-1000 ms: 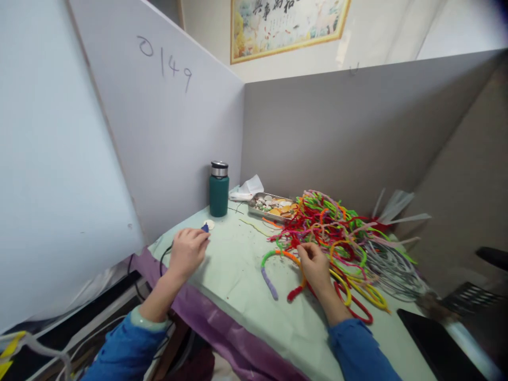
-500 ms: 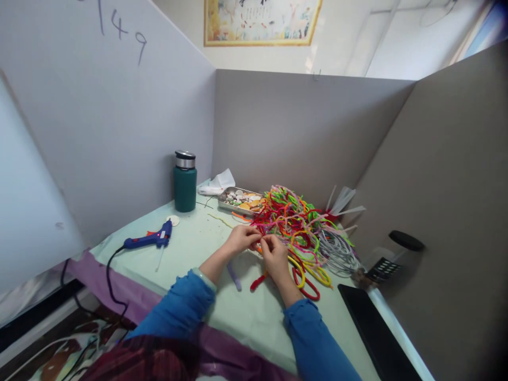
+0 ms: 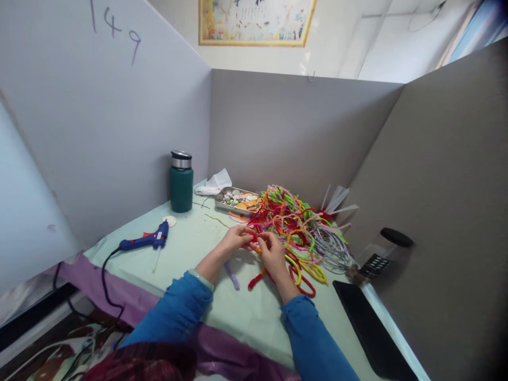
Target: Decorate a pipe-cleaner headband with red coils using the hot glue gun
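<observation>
Both hands meet over the middle of the table, fingertips pinched close together. Between them shows a small red piece of pipe cleaner (image 3: pixel 254 238), its far ends hidden by the fingers. My left hand (image 3: pixel 238 239) pinches it from the left, and my right hand (image 3: pixel 272 252) closes on it from the right. Just behind lies a big tangled heap of coloured pipe cleaners (image 3: pixel 289 211). A short purple pipe cleaner (image 3: pixel 232 276) rests below my left hand. Under my right hand a red and orange pipe cleaner (image 3: pixel 256 280) sticks out.
A blue glue gun (image 3: pixel 146 239) with a black cord lies at the left. Beyond it stands a green bottle (image 3: pixel 181 182). A metal tray (image 3: pixel 222 205) of small pieces sits at the back. A black flat slab (image 3: pixel 369 328) lies along the right edge, beside grey partitions (image 3: pixel 301 121).
The view has shifted slightly. More of the red piece shows between my fingertips, and both hands stay in nearly the same place on the table.
</observation>
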The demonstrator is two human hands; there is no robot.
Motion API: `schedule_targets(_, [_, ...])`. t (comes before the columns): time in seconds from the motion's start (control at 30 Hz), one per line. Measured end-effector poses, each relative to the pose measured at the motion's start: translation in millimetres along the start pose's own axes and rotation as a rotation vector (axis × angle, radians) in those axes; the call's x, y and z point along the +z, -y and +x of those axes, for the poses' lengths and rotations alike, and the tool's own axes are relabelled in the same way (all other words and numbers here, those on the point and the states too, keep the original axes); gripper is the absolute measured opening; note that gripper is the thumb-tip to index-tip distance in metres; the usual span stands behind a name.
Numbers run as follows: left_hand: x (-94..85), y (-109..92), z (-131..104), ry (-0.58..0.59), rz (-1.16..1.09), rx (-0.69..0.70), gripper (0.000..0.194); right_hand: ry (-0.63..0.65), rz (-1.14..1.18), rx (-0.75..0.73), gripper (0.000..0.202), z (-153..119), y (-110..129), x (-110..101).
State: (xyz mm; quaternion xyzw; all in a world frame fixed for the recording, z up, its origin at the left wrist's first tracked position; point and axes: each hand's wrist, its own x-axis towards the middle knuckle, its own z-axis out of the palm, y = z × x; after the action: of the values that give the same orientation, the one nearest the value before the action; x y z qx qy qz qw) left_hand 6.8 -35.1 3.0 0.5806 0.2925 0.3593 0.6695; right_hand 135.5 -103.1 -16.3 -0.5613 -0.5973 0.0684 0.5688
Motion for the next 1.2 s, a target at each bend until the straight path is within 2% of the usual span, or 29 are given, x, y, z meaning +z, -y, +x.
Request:
schedule_targets(0.23, [6.0, 1.7, 0.7, -0.034, 0.14, 0.085, 0.016, 0.055, -0.023, -0.075, 0.02, 2.4, -3.2, -0.4])
schedule_targets(0.37, [8.2, -2.7, -4.4, -0.07, 0.13, 0.124, 0.013, 0.072, 0.025, 0.011, 0.022, 2.2, -13.7, 1.0])
schedule_targets(0.5, [5.1, -1.5, -2.2, -0.046, 0.097, 0.079, 0.012, 0.09, 0.04, 0.056, 0.024, 2.4, -22.6, 1.9])
schedule_targets(0.63, [0.6, 3.4, 3.1, 0.037, 0.195, 0.019, 0.028, 0.051, 0.017, 0.09, 0.028, 1.4, -21.7, -0.6])
schedule_targets(0.7, [0.1, 4.2, 4.6, 0.01, 0.284, 0.017, 0.033, 0.037, 0.004, 0.108, 0.03, 1.2, -19.8, -1.7])
schedule_targets(0.8, [3.9, 1.7, 4.4, -0.045, 0.434, 0.047, 0.029, 0.041, 0.007, 0.145, 0.032, 1.7, -18.3, -2.9])
schedule_targets(0.87, [10.0, -1.2, 3.3, -0.103, 0.507, 0.057, 0.026, -0.001, -0.045, 0.152, 0.033, 2.3, -18.6, -3.5])
schedule_targets(0.97, [22.9, -3.4, 3.1, -0.226, 0.567, 0.071, 0.022, -0.072, -0.118, 0.163, 0.037, 2.6, -18.5, -4.7])
schedule_targets(1.07, [34.0, -1.2, 6.3, -0.31, 0.594, 0.115, 0.017, -0.09, -0.143, 0.172, 0.04, 2.3, -14.2, -5.7])
schedule_targets(1.2, [38.8, 3.8, 10.0, -0.347, 0.691, 0.205, 0.017, -0.087, -0.145, 0.177, 0.039, 0.7, -7.0, -6.0])
